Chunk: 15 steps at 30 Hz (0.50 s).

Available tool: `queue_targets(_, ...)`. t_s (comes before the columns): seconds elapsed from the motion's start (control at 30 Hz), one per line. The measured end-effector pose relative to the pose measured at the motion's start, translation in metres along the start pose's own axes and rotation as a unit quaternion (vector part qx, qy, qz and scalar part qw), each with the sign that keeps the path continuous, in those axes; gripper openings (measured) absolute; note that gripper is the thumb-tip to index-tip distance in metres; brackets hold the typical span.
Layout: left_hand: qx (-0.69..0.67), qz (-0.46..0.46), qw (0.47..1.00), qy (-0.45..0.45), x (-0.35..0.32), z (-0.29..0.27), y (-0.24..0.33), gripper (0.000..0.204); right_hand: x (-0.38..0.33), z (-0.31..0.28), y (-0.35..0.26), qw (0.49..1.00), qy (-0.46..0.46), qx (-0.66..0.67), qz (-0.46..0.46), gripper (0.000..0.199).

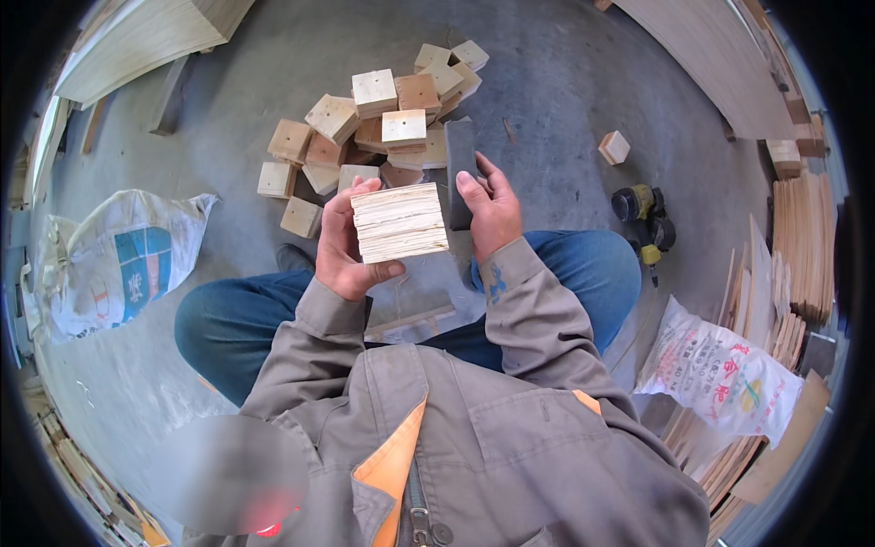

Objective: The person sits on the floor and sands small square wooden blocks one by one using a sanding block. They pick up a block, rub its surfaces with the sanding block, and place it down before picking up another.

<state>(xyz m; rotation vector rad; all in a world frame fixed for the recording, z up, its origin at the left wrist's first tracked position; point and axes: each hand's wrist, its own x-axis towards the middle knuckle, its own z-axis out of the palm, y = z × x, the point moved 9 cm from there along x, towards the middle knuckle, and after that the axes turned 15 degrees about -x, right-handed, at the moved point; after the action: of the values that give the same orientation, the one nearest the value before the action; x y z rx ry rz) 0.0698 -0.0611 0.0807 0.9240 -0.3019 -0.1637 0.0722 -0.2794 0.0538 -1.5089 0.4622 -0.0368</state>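
Two hands work over the lap in the head view. Left hand (342, 246) has its fingers wrapped round a laminated wood block (399, 222), layered end grain up; it looks stiff, fairly light and rough, best gripped by its flat sides. Right hand (492, 211) clasps a dark sanding block (460, 169).

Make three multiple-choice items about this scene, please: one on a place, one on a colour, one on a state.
1. Where is the pile of wooden blocks?
A. on the floor ahead of the knees
B. in the sack
C. on a shelf

2. What colour are the trousers?
A. blue
B. black
C. white

3. How is the layered wooden block held?
A. lying on the floor
B. gripped in the left hand
C. balanced on a knee

Answers: 1 A, the blocks lie on grey concrete; 2 A, blue denim shows; 3 B, left fingers wrap its side, while the right hand holds a dark flat block.
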Motion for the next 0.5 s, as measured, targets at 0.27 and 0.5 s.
queue_targets(0.27,-0.031,-0.030,0.999,0.013,0.002,-0.003,-0.004,0.111,-0.005,0.015,-0.009,0.998,-0.064,-0.007,0.001,0.060)
queue_targets(0.5,-0.107,-0.079,0.988,0.073,0.006,-0.014,-0.013,0.112,-0.006,0.019,-0.008,0.996,-0.084,-0.001,-0.006,0.057)
